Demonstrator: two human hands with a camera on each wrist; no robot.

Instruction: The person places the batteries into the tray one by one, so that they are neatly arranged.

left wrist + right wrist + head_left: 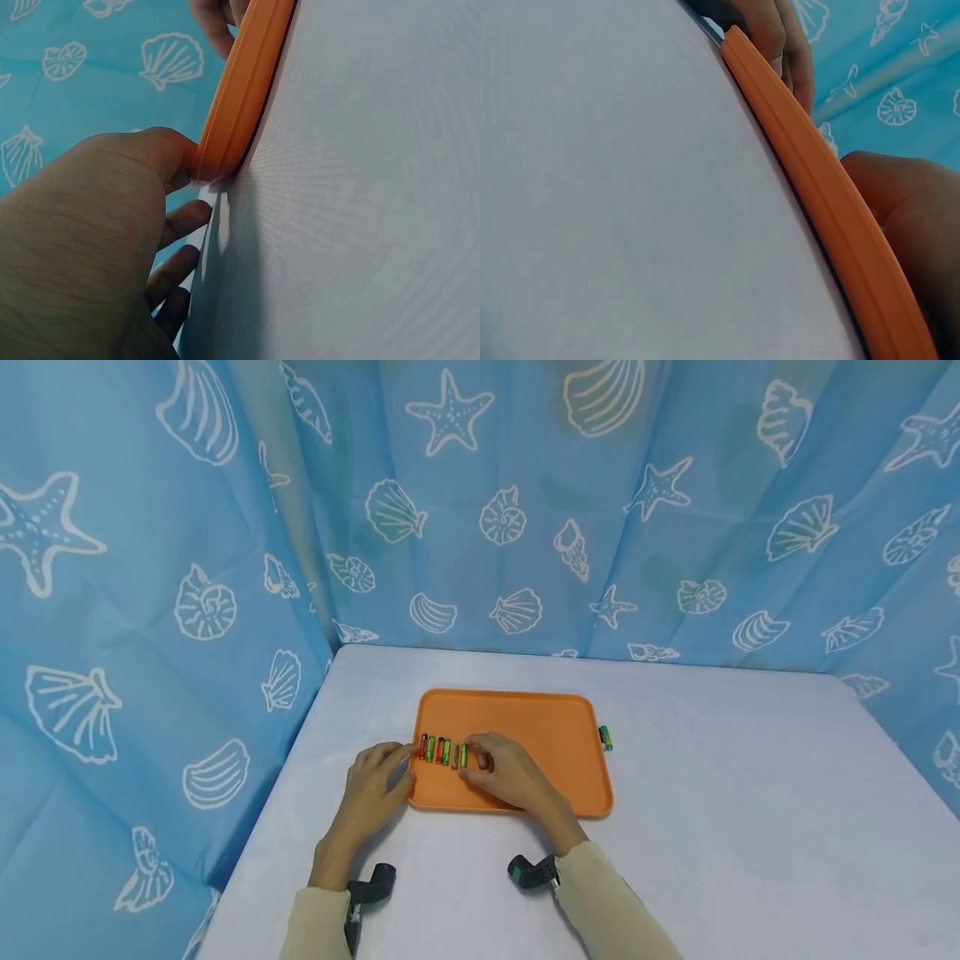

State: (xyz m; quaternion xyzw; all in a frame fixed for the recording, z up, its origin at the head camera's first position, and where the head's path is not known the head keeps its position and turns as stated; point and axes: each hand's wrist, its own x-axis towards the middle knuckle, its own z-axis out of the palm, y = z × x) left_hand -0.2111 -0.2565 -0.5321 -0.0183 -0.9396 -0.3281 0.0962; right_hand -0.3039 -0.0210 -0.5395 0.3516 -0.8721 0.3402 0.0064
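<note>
Several small batteries, some red and some green, lie side by side in a row on the left part of an orange tray. My right hand is over the tray, with thumb and index finger at the two ends of the green battery that closes the row on the right. At the tray's left rim is my left hand, its thumb touching the rim and its loosely bent fingers beside the row's left end. In both wrist views the tray's wall hides the batteries.
One more green battery lies on the white tablecloth, just outside the tray's right rim. A blue curtain with shell prints hangs behind and to the left of the table. Both wrists wear black camera mounts.
</note>
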